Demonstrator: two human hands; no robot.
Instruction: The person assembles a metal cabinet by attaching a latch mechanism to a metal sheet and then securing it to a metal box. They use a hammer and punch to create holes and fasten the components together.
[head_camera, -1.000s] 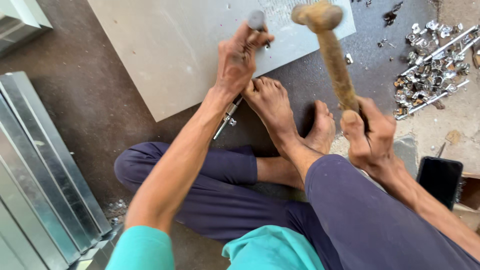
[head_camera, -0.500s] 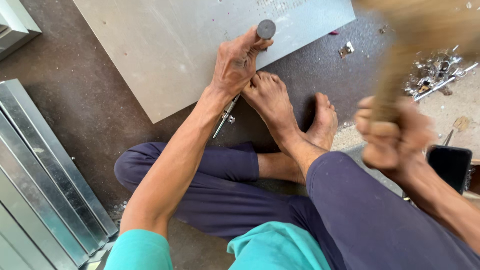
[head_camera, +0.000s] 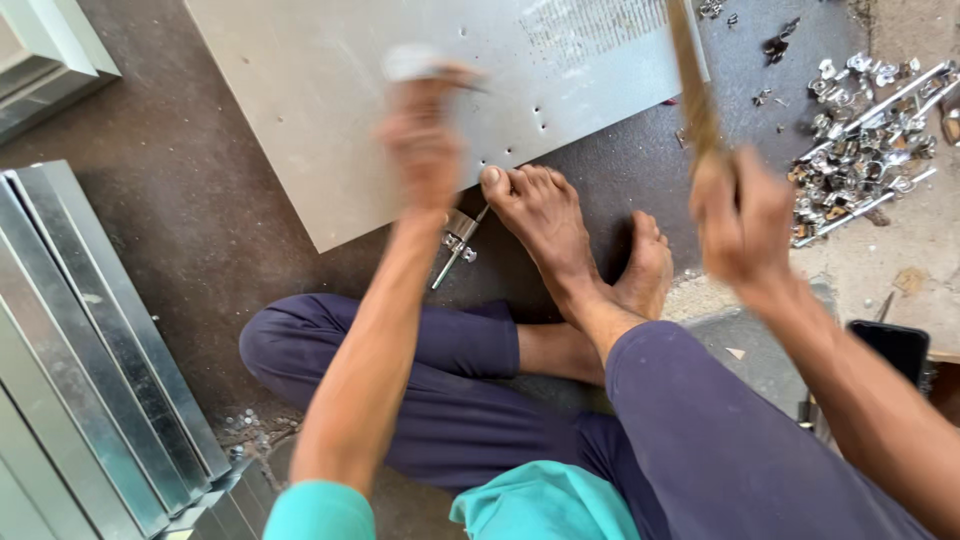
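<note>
1. The sheet (head_camera: 330, 110) is flat, pale grey metal lying on the dark floor (head_camera: 180, 230); small punched holes dot it near its lower edge, and a patch of fine marks shows towards its upper right
2. The left hand (head_camera: 425, 140), blurred, is closed round a punch (head_camera: 412, 62) with a round grey head, held upright over the sheet close to its lower edge
3. The right hand (head_camera: 742, 215), also blurred, is fisted round a wooden hammer handle (head_camera: 692, 85), off the sheet's right corner; the handle runs up out of view, so the head cannot be seen
4. A bare foot (head_camera: 540, 215) has its toes right at the sheet's lower edge; whether they press on it I cannot tell. The other foot (head_camera: 640, 270) is tucked behind, clear of the sheet
5. A small bracket (head_camera: 458, 238) lies on the floor just below the sheet's edge, beside the toes
6. The sheet's lower edge slants up to the right; open floor lies below and left of it
7. Left of the sheet, well apart, folded metal channels (head_camera: 80, 370) lie stacked
8. Right of the sheet, a heap of shiny clips (head_camera: 860, 140) and rods sits apart; a dark phone (head_camera: 890, 345) lies lower down, far from the sheet
</note>
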